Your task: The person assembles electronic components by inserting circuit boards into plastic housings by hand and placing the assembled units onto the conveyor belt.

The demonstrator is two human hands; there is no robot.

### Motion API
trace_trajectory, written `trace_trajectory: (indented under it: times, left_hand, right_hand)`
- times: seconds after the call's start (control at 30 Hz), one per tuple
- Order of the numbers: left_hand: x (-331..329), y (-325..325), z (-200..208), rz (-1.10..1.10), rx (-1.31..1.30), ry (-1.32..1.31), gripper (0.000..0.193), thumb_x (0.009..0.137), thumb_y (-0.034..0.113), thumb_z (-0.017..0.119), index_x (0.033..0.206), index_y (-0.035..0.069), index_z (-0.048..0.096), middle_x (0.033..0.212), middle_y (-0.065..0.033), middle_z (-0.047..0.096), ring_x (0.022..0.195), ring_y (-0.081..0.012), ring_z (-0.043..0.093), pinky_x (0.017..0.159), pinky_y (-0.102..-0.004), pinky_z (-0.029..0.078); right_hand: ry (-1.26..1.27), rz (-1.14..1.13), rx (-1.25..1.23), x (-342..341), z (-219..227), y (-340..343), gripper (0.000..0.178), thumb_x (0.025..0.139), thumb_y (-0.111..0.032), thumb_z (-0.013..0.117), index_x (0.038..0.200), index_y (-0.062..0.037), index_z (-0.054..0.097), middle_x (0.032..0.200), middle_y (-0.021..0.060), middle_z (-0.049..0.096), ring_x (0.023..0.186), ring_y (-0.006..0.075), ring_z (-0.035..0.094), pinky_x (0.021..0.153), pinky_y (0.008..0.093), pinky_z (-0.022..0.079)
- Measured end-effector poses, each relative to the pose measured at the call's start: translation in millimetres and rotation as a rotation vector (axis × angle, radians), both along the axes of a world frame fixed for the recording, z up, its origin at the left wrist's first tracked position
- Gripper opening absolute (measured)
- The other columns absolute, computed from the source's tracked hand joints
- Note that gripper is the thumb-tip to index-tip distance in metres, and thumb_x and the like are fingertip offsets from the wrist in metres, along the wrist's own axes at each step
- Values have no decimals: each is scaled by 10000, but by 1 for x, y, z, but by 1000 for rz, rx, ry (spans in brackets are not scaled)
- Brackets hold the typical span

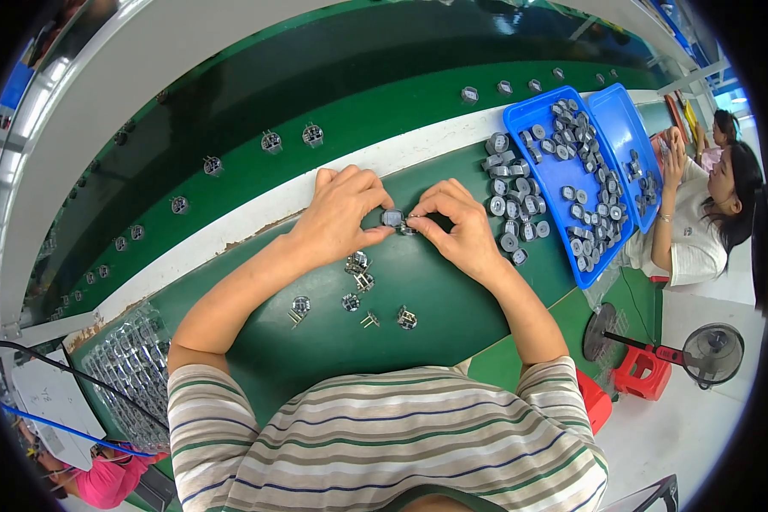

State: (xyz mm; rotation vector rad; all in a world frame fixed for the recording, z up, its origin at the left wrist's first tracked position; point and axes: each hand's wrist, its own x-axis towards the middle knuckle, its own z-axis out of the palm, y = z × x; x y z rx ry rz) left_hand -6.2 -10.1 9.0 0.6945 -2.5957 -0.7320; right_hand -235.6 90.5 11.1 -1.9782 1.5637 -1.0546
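Note:
Above the green worktop (350,341), my left hand (341,215) pinches a small grey plastic housing (392,218) between thumb and forefinger. Close beside it, my right hand (459,226) is closed with its fingertips on a small circuit board part (408,227). The two parts are nearly together; whether they touch, I cannot tell. Nearer to me lie several loose round circuit boards with metal pins, among them one board (300,305) to the left and another board (407,318) to the right. A pile of grey round housings (512,205) sits to the right of my right hand.
Blue trays (563,224) of grey housings stand at the right. Beyond a white ledge (256,209), a green conveyor belt (246,152) carries spaced-out parts. Clear plastic blister trays (132,367) are stacked at the left. A co-worker (700,200), a fan (713,354) and a red stool (642,373) are at the right.

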Motion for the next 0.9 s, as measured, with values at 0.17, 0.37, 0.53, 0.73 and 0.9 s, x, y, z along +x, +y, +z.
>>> trace_trajectory:
  times: [0.17, 0.37, 0.53, 0.73, 0.9]
  left_hand:
    - [0, 2, -4, 33, 49, 12, 300, 773, 249, 915, 1007, 138, 763, 1033, -3, 626, 1064, -194, 574, 952, -403, 339]
    - [0, 2, -9, 23, 54, 48, 337, 770, 232, 920, 1029, 122, 736, 1049, -10, 605, 1050, -205, 571, 946, -393, 335]
    - [-1, 3, -8, 28, 51, 57, 325, 769, 226, 917, 1020, 124, 738, 1041, -10, 605, 1047, -205, 571, 946, -395, 335]
    - [1, -18, -1, 55, 11, 38, 287, 763, 249, 909, 984, 147, 758, 1029, -12, 631, 1066, -211, 588, 962, -419, 350]
    - [6, -81, 3, 287, -188, 22, 249, 798, 270, 884, 983, 144, 776, 1065, -35, 669, 1089, -254, 614, 976, -444, 379]
  right_hand:
    - [-79, -9, 44, 14, -9, -13, 157, 831, -37, 857, 920, -37, 727, 963, 67, 695, 915, 256, 642, 812, 377, 512]
    - [75, 10, -93, 14, -15, -16, 180, 825, -60, 857, 931, -61, 713, 950, 50, 676, 918, 260, 621, 837, 394, 457]
    - [230, 29, -96, 17, -9, -15, 191, 827, -63, 854, 950, -61, 707, 952, 57, 668, 924, 267, 627, 829, 396, 465]
    - [81, 53, 103, 10, 12, 11, 272, 863, -140, 835, 1076, -80, 678, 1017, 83, 652, 982, 309, 625, 849, 435, 473]
    - [79, 448, 214, 12, 41, 52, 302, 869, -138, 830, 1123, -70, 681, 1035, 106, 642, 1045, 313, 644, 914, 435, 498]
